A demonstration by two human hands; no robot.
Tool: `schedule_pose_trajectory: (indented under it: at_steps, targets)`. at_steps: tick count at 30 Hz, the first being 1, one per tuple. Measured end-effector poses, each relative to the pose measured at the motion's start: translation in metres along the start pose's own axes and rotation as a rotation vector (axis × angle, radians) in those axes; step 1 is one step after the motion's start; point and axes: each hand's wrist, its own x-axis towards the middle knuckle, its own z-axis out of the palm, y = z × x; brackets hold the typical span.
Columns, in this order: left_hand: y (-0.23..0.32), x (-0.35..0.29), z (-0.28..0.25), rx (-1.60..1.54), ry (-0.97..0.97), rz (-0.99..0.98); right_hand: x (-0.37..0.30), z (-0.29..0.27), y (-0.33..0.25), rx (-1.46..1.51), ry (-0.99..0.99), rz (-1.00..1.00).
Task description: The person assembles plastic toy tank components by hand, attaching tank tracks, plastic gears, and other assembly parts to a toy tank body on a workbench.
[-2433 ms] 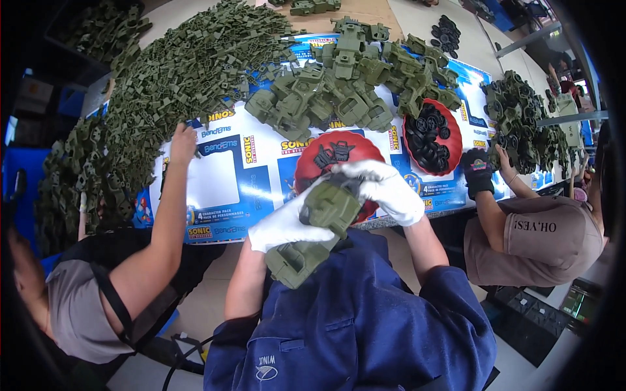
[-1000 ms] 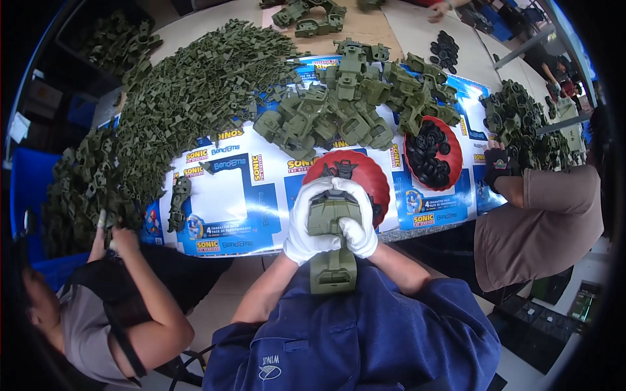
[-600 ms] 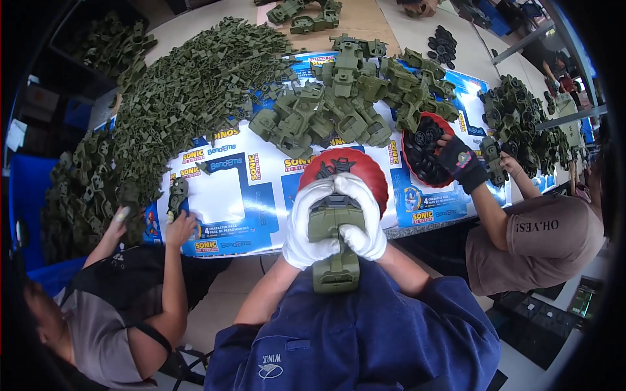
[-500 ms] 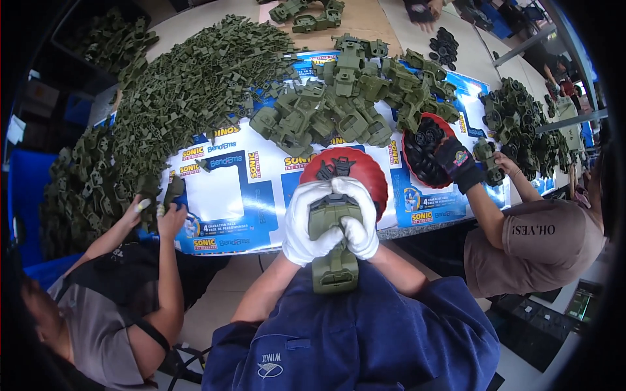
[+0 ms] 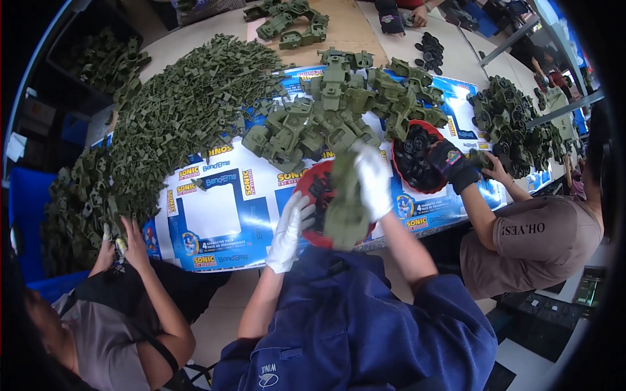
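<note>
My right hand (image 5: 374,182), in a white glove and smeared by motion, grips a green plastic toy vehicle body (image 5: 347,207) by its right side, above a red bowl. In that red bowl (image 5: 312,236) lie small black plastic parts (image 5: 319,188), partly hidden behind the vehicle body. My left hand (image 5: 289,231), gloved in white too, is at the bowl's left edge with its fingers stretched out and nothing visible in them. A small dark piece (image 5: 336,266) shows against my blue garment, too small to name. Just beyond the bowl, several green vehicle bodies (image 5: 326,127) are piled.
A large heap of small green parts (image 5: 195,91) covers the table's left. To the right, a co-worker's gloved hand (image 5: 450,163) is at a red bowl of black wheels (image 5: 417,156). Another person's hands (image 5: 124,247) work at left. Printed blue-and-white sheeting (image 5: 261,215) lies underneath.
My hands have parted. The right one has carried the vehicle body forward and up off my lap, over the bowl; the left has let go of it and moved left.
</note>
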Motion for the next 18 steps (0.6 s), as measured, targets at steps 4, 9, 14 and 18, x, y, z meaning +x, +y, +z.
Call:
schedule_pose_trajectory:
  at_steps: [4,9,14,18]
  targets:
    - [0.006,0.002,-0.027,0.185,0.022,-0.089,0.117,-0.057,0.028,-0.127,0.262,-0.082]
    - [-0.018,0.004,-0.042,0.172,0.158,-0.089,0.203,-0.097,0.065,-0.805,0.281,-0.472]
    - [-0.045,0.028,-0.053,0.369,0.314,-0.061,0.235,-0.033,0.027,-0.788,0.161,-0.613]
    - [-0.073,0.055,-0.079,1.055,0.533,0.287,0.28,0.059,0.033,-0.638,-0.238,-0.308]
